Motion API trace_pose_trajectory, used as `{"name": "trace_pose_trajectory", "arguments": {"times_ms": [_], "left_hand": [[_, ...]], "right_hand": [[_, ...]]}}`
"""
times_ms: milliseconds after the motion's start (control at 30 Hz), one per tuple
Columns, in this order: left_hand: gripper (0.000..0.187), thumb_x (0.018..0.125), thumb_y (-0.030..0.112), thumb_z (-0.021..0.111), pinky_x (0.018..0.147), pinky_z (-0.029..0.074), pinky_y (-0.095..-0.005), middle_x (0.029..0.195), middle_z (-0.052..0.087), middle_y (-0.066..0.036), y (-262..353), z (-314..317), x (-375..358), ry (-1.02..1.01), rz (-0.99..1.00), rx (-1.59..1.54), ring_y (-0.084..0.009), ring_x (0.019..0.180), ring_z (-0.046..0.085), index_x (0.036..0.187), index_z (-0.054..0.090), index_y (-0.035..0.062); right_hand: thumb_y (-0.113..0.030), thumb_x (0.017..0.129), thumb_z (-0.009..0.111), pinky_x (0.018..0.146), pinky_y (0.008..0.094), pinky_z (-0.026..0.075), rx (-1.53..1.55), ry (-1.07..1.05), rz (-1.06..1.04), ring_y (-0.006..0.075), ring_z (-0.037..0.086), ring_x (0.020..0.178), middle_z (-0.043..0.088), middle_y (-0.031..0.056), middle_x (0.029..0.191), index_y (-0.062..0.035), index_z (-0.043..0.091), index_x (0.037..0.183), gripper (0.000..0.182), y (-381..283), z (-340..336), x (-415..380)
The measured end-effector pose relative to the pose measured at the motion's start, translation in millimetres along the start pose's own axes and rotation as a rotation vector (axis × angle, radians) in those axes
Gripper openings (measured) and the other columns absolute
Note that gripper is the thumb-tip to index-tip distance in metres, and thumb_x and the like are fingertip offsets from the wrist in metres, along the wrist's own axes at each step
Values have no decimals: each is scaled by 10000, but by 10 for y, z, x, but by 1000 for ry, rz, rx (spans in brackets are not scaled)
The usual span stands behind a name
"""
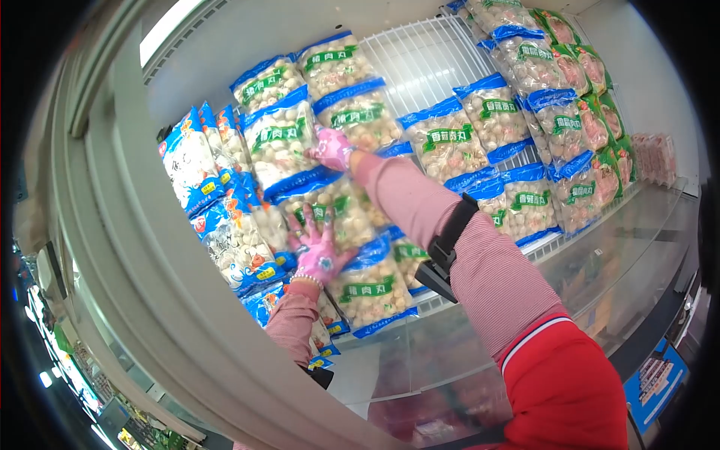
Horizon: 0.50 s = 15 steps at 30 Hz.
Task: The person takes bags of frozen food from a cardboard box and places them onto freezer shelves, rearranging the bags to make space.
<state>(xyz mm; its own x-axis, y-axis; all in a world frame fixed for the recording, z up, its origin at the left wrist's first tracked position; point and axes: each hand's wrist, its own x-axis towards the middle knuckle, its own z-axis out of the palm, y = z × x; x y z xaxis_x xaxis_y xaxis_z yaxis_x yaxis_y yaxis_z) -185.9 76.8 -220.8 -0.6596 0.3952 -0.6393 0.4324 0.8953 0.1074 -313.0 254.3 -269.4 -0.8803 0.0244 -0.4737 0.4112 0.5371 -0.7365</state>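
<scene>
Both hands wear pink patterned gloves and are among clear bags of frozen meatballs with blue ends and green labels. My right hand [334, 148] has its fingers curled at the right edge of an upper meatball bag [279, 136]. My left hand [316, 246] is lower, its fingers spread over the front of another meatball bag [341, 214], which it partly covers. Below that hand lies a further meatball bag [369, 291]. The fingertips of my right hand are partly hidden against the plastic.
Blue-and-white bags [187, 163] are stacked at the left. More meatball bags [446, 142] fill the right side, beside green-and-pink packs [592, 71]. A white wire rack [420, 56] shows behind. The grey freezer frame [150, 262] and a clear front panel [480, 337] border the space.
</scene>
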Motion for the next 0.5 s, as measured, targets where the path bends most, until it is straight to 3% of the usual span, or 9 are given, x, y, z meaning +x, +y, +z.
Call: {"name": "trace_pose_trajectory", "arguments": {"times_ms": [67,100,167,233,300,333,400,433,500], "left_hand": [[1015,739,617,619,1051,-10,-652,1518,-118,-221,41,12,-41,19,-12,12,-487,1353,-179,1494,74,213],[1012,743,612,620,1051,-10,-652,1517,-120,-223,33,1,-46,15,-10,21,-486,1353,-180,1494,74,211],[1000,747,613,616,1064,18,-639,1518,-37,-248,53,-78,-44,40,2,75,-505,1363,-101,1493,92,203],[969,749,596,626,1075,45,-620,1512,16,-260,139,-163,-60,99,-3,83,-500,1369,-46,1486,143,193],[817,776,503,649,1103,113,-559,1498,155,-251,237,-235,6,278,-47,153,-468,1381,87,1435,317,152],[817,776,503,649,1103,113,-559,1498,155,-251,231,-306,92,279,-44,155,-468,1381,87,1435,317,152],[687,801,421,653,1112,111,-547,1523,138,-185,168,-528,363,536,306,96,-435,1395,67,1396,399,191],[687,801,421,653,1112,111,-547,1523,138,-185,154,-668,494,541,306,95,-435,1395,67,1396,399,191],[657,808,408,651,1114,98,-559,1539,122,-125,102,-929,769,436,247,111,-429,1399,42,1398,395,273]], "right_hand": [[-309,831,649,969,364,413,294,47,-234,348,528,1148,519,271,1245,66,390,1324,672,297,149,109],[-190,890,564,972,349,422,613,-86,-225,310,524,1172,491,237,1304,38,354,1366,568,433,148,149],[-97,908,487,968,326,436,601,58,-237,259,560,1118,483,186,1336,14,336,1387,514,594,-35,-152],[-23,902,427,929,304,467,898,68,245,218,603,998,485,165,1337,17,342,1380,487,460,-620,-566],[-110,902,457,881,340,492,66,264,59,223,620,872,515,209,1280,10,367,1362,484,819,-762,-593],[-110,902,457,881,340,492,67,267,60,223,620,872,515,209,1280,10,367,1362,484,946,-745,-517],[-275,809,589,925,388,464,-299,401,34,319,573,1094,550,238,1219,25,510,1246,536,1216,-696,-228],[-448,769,617,948,419,441,-208,294,84,364,559,1099,563,240,1201,-16,488,1283,684,1312,-692,-40],[-487,753,628,941,420,444,-251,213,228,369,553,1107,561,228,1213,-22,487,1287,721,1016,-765,7]]}}
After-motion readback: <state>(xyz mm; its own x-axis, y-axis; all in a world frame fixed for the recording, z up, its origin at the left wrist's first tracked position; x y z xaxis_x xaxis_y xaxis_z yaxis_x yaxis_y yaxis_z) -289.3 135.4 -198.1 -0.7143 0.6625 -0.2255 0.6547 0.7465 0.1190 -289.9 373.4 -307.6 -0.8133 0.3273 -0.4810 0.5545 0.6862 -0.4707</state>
